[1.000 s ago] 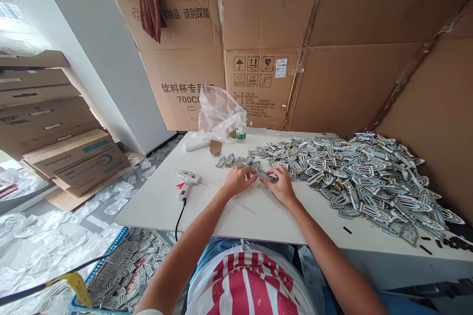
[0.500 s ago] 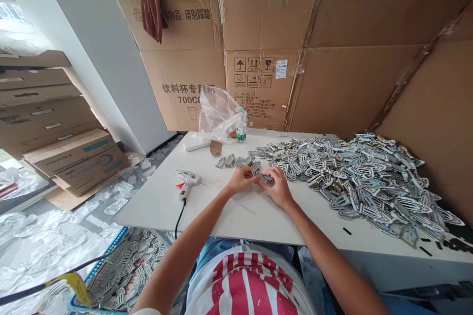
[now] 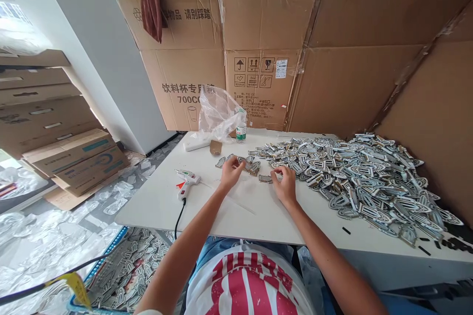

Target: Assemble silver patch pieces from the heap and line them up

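Note:
My left hand point(image 3: 231, 173) is at the short row of small silvery, white-outlined pieces point(image 3: 253, 166), its thumb and fingers curled on one of them. The fingers partly cover that piece. My right hand point(image 3: 285, 186) pinches the end of another silvery piece point(image 3: 264, 178), which lies low over the white tabletop at the left edge of a big heap point(image 3: 354, 172) of similar pieces. A thin clear stick point(image 3: 242, 205) lies on the table in front of my hands.
A white glue gun point(image 3: 188, 183) with a black cord lies left. Behind stand a bottle point(image 3: 241, 130), a plastic bag point(image 3: 218, 115) and a brown cardboard scrap point(image 3: 216, 147). Cardboard walls point(image 3: 343, 78) close off the back and right. A blue-rimmed crate point(image 3: 79, 307) of pieces sits below left.
My hands have parted. The left moved left and away from me to the row; the right moved slightly right, staying at a piece on the table.

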`<state>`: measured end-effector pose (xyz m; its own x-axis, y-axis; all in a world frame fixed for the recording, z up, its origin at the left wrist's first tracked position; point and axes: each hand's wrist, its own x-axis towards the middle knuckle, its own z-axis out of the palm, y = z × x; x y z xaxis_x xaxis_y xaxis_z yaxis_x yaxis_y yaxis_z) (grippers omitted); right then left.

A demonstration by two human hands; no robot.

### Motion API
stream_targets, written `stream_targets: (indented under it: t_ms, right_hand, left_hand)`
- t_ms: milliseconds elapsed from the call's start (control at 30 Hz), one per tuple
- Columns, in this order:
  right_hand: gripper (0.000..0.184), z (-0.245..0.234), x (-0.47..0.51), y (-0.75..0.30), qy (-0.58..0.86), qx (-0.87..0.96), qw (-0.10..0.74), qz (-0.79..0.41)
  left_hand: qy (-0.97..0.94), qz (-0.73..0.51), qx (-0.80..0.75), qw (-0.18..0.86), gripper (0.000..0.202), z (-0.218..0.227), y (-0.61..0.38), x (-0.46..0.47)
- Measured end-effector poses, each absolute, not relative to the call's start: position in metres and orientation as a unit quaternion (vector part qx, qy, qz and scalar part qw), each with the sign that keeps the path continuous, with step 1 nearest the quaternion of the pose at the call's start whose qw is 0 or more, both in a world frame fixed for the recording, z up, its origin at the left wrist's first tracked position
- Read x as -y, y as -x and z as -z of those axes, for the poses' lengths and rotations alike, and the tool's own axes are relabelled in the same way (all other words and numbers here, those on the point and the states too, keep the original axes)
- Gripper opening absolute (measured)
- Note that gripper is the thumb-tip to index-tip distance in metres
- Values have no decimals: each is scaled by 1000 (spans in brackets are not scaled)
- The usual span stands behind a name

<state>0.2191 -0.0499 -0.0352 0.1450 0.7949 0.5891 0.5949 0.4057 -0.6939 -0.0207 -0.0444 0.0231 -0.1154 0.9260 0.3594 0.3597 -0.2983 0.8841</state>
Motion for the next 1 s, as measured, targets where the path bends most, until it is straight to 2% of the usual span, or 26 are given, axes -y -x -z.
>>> stream_targets:
  t_ms: [167, 367, 600, 733, 1000]
  right_hand:
    - [18, 45, 46, -219, 543, 661, 507, -104]
    - [17, 45, 49, -215, 511, 706, 474, -126]
    - [21, 47, 48, -213, 501, 742, 431, -108]
    - [16, 51, 46, -214, 506, 739, 430, -113]
    - [23, 50, 45, -217, 511, 734, 427, -136]
  left_hand:
    - [-540, -556, -599, 201, 18, -27, 29, 43]
    - [-538, -503, -668, 104, 11, -27, 52, 36]
    - [-571, -392, -717, 88, 19, -21, 81, 50]
    - [-555, -334, -757, 85, 17, -18, 85, 59]
    - [-580, -311, -750, 71, 18, -9, 88, 56]
